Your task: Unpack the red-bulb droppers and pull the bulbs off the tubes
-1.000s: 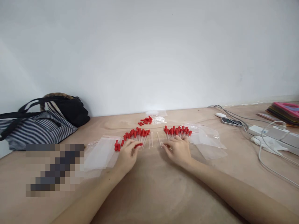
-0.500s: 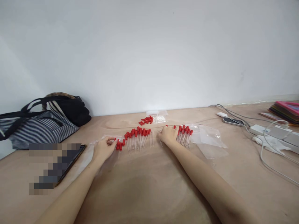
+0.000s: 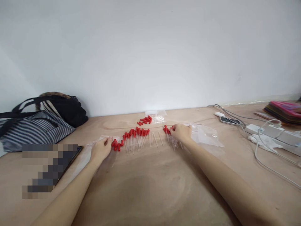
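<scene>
Clearly, we are dealing with light, slim things: a row of red-capped droppers (image 3: 138, 133) lies left of centre on the table (image 3: 141, 185), and a smaller bunch (image 3: 165, 129) lies to the right, clear stems pointing near. Between them are several bare tubes (image 3: 155, 139). Our right hand (image 3: 181, 133) covers part of that bunch, its fingertips drawn narrow by the red caps; whether they grip one, we cannot tell. Our left hand (image 3: 102, 150), over part of a clear bag (image 3: 88, 152), curls its fingers just left of some loose red caps (image 3: 117, 145); we cannot tell whether they hold anything. A far pile of red caps (image 3: 145, 120) sits beyond. We judge the stems stiff and smooth (glass or hard plastic, we cannot say which), so they could roll, slip or snap. The caps look soft and rubbery. We would take each dropper gently where cap meets stem, sparing the thin near tip.
</scene>
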`<state>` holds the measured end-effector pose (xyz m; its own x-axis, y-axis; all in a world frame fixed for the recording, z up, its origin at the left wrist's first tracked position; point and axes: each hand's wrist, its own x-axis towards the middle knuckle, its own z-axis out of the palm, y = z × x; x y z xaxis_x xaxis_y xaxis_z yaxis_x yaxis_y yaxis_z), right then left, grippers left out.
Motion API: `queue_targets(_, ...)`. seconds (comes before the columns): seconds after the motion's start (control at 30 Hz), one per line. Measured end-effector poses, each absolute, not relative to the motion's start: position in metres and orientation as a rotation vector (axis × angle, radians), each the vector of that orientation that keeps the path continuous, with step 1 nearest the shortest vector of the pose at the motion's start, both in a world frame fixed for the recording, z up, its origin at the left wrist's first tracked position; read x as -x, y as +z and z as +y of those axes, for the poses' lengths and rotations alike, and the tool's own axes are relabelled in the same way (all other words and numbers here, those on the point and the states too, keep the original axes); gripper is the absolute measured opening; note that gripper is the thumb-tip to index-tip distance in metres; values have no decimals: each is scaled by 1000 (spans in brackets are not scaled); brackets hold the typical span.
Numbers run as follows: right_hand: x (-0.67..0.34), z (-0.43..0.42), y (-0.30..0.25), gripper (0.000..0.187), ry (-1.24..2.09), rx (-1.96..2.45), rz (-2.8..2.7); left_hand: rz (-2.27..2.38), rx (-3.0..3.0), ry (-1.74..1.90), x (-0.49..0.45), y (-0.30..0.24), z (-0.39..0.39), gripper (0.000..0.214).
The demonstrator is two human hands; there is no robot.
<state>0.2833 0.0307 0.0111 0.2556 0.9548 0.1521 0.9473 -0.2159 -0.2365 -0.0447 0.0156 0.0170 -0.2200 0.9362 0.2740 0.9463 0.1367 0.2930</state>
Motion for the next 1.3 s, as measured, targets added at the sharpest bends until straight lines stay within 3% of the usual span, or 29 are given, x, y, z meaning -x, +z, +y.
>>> queue_targets(0.27,-283,21,9,42,-1,2234,-1851,-2339,1897,-617,49,14,16,40)
queue_targets(0.5,-255,24,4,42,-162,2179,-1948,-1688,1945,-906,32,7,5,42)
queue_targets(0.83,-254,18,11,38,-174,2068,-2034,-1261,2284,-944,-9,2,-23,20)
queue_targets(0.97,-267,-11,10,20,-194,1670,-2307,-1197,2524,-1014,-32,-7,-39,23)
queue_targets(1.1,-282,-42,-6,19,-271,1146,-2429,-1106,2727,-1017,-56,-16,-52,38)
queue_targets(1.3,-279,-56,-20,14,-330,903,-2362,-1007,2868,-1037,-71,-19,-54,17)
